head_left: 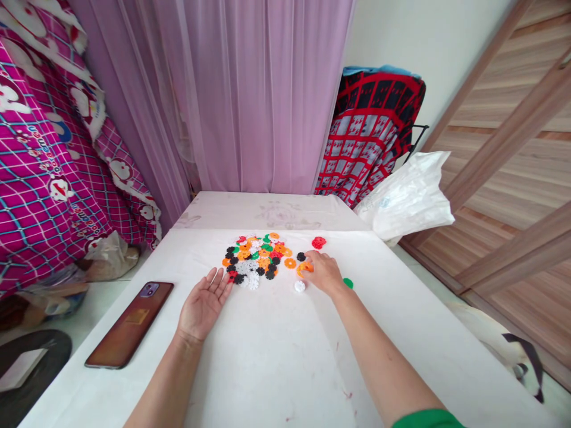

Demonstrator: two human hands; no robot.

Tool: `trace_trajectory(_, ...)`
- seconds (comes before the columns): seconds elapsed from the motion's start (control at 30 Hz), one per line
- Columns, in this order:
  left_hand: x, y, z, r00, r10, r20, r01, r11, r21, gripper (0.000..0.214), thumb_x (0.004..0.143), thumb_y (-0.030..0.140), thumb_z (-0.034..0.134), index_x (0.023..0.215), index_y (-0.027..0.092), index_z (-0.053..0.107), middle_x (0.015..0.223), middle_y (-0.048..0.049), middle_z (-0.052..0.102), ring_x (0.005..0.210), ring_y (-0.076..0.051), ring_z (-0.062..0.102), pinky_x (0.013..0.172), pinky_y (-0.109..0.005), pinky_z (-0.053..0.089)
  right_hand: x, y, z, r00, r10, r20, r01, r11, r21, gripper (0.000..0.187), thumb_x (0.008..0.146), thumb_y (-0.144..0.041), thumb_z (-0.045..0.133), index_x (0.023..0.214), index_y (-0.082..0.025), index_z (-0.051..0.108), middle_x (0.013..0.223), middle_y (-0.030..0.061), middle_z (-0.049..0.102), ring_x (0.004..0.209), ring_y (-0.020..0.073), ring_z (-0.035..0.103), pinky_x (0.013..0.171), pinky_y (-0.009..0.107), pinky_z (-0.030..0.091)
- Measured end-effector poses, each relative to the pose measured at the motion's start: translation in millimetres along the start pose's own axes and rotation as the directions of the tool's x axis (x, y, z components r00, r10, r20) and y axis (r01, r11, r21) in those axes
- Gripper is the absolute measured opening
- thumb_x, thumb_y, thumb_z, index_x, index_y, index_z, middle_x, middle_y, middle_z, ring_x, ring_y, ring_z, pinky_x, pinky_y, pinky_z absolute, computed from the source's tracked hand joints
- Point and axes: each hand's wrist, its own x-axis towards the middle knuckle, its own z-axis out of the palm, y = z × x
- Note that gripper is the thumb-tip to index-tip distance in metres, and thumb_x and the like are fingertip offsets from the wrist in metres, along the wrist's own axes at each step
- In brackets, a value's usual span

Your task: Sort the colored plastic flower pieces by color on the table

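A mixed pile of notched plastic disc pieces [254, 258] in black, white, orange, green and red lies on the white table. My left hand [203, 306] rests palm up at the pile's near left side, fingers spread and holding nothing; its fingertips reach the edge pieces. To the right of the pile, my right hand [323, 270] curls its fingers over orange disc pieces [305, 268]. Around it lie a black piece [301, 257], a white piece [300, 286], a partly covered green piece [348, 283] and a small group of red pieces [318, 242]. A single orange disc [289, 263] sits beside the pile.
A brown phone [129, 324] lies on the white tabletop [267, 356] at the left. At the far right edge stands a white plastic bag [405, 196]. Behind the table hang purple curtains [267, 95]; a cloth-covered chair [366, 131] is at the back right.
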Motion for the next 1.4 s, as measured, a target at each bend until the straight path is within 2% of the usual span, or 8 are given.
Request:
trace_trajectory(0.23,1,0,-2.9,1.0,-0.003,0.02,0.002,1.0,0.02,0.029,0.09,0.021,0.044,0.104,0.021,0.07,0.111,-0.006,0.072,0.112,-0.02,0.063,0.104,-0.041,0.045,1,1,6,1.0,-0.012,0.007,0.012,1.0,-0.003,0.045,0.076,-0.029,0.063,0.119,-0.021,0.057,0.111,0.0046,0.067,0.105,0.0213,0.055,0.085,0.031,0.034)
trace_trajectory(0.33,1,0,-0.9,1.0,0.0,0.006,0.0,1.0,0.018,0.029,0.09,0.021,0.044,0.103,0.02,0.07,0.11,-0.0061,0.072,0.111,-0.02,0.063,0.103,-0.041,0.046,3,-2,4,0.999,-0.033,-0.008,0.033,0.999,-0.014,0.039,0.077,-0.031,0.063,0.115,-0.022,0.061,0.113,0.0046,0.067,0.105,0.0214,0.055,0.084,0.031,0.034)
trace_trajectory(0.57,1,0,-1.2,1.0,-0.004,0.007,0.004,1.0,0.01,0.029,0.09,0.021,0.044,0.103,0.02,0.07,0.112,-0.0059,0.072,0.112,-0.021,0.063,0.105,-0.043,0.044,15,-32,4,0.982,-0.187,0.034,0.19,0.966,-0.174,0.02,0.079,-0.027,0.06,0.097,-0.021,0.068,0.096,0.0084,0.071,0.104,0.025,0.051,0.083,0.035,0.032)
trace_trajectory(0.7,3,-1,-4.8,0.999,-0.004,0.032,0.003,1.0,0.018,0.028,0.09,0.022,0.046,0.105,0.021,0.069,0.114,-0.0059,0.071,0.115,-0.021,0.061,0.107,-0.043,0.042,24,-43,8,0.981,-0.177,0.081,0.192,0.95,-0.245,0.023,0.079,-0.029,0.06,0.097,-0.017,0.067,0.091,0.0135,0.07,0.101,0.0276,0.052,0.08,0.037,0.031)
trace_trajectory(0.83,4,0,-4.1,0.999,-0.006,0.038,0.004,0.999,0.033,0.027,0.09,0.022,0.046,0.104,0.022,0.07,0.113,-0.0052,0.071,0.113,-0.02,0.062,0.107,-0.043,0.042,29,-45,12,0.986,-0.128,0.103,0.149,0.961,-0.233,0.024,0.077,-0.028,0.061,0.097,-0.016,0.066,0.091,0.014,0.069,0.1,0.028,0.054,0.08,0.037,0.031)
trace_trajectory(1.0,3,0,-1.6,1.0,-0.002,0.026,0.001,1.0,0.019,0.027,0.09,0.021,0.045,0.102,0.02,0.07,0.111,-0.0047,0.072,0.109,-0.019,0.064,0.103,-0.041,0.046,30,-44,16,0.989,-0.081,0.122,0.096,0.987,-0.129,0.035,0.072,-0.03,0.064,0.104,-0.017,0.063,0.098,0.0112,0.068,0.103,0.0269,0.053,0.084,0.035,0.032)
trace_trajectory(1.23,2,0,-0.7,0.999,0.005,0.035,-0.006,1.0,0.013,0.027,0.091,0.02,0.045,0.102,0.019,0.069,0.108,-0.0053,0.073,0.107,-0.019,0.065,0.101,-0.04,0.047,27,-23,-14,0.996,-0.077,-0.048,0.076,0.997,-0.035,0.036,0.073,-0.031,0.066,0.106,-0.02,0.06,0.099,0.0061,0.067,0.105,0.0232,0.052,0.09,0.034,0.03)
trace_trajectory(1.4,1,0,0.7,0.999,0.016,0.035,-0.017,1.0,0.025,0.027,0.091,0.02,0.044,0.102,0.018,0.069,0.106,-0.0063,0.073,0.108,-0.02,0.064,0.1,-0.04,0.048,19,-2,-27,0.998,-0.049,0.042,0.052,0.996,-0.069,0.037,0.07,-0.028,0.068,0.105,-0.021,0.061,0.099,0.0051,0.066,0.105,0.0225,0.052,0.087,0.032,0.03)
